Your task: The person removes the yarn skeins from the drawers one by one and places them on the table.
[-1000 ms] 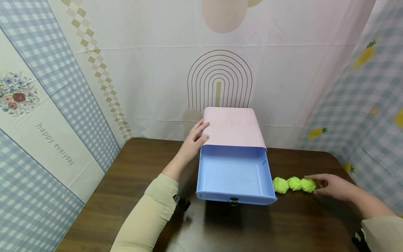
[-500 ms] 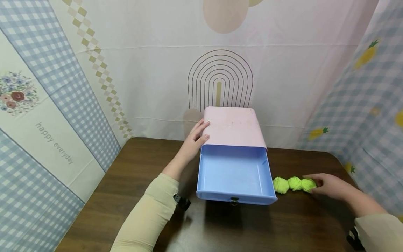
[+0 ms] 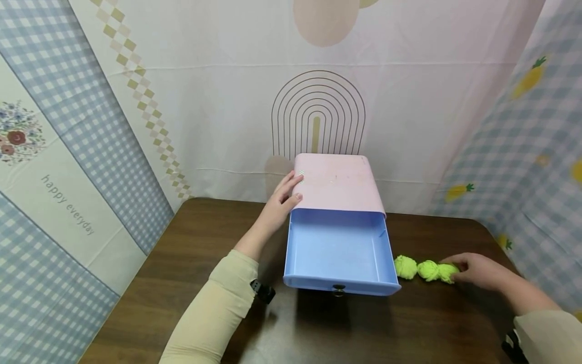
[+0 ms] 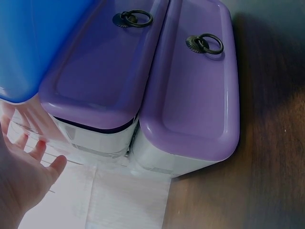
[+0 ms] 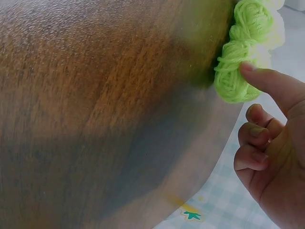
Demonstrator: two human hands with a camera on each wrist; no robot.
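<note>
My left hand (image 3: 275,208) rests on the left top edge of a pink-topped drawer cabinet (image 3: 338,182), fingers fairly straight. Its top blue drawer (image 3: 336,247) is pulled out, with nothing inside. To the right of that drawer, three lime-green yarn balls lie in a row on the table. My right hand (image 3: 484,270) pinches the rightmost yarn ball (image 5: 238,71); its thumb presses on the yarn, and the other fingertips are partly hidden behind it. The middle yarn ball (image 3: 428,270) touches the pinched one, while the left yarn ball (image 3: 405,267) sits beside the drawer.
Two purple drawers (image 4: 190,90) with ring pulls are closed below the blue one, seen in the left wrist view. The brown wooden table (image 3: 204,237) ends at a patterned cloth (image 3: 218,126) behind and at checked cloths on both sides.
The middle and right yarn balls have shifted slightly right, opening a small gap from the left ball. My right hand has closed in on the right ball. The left hand has stayed put.
</note>
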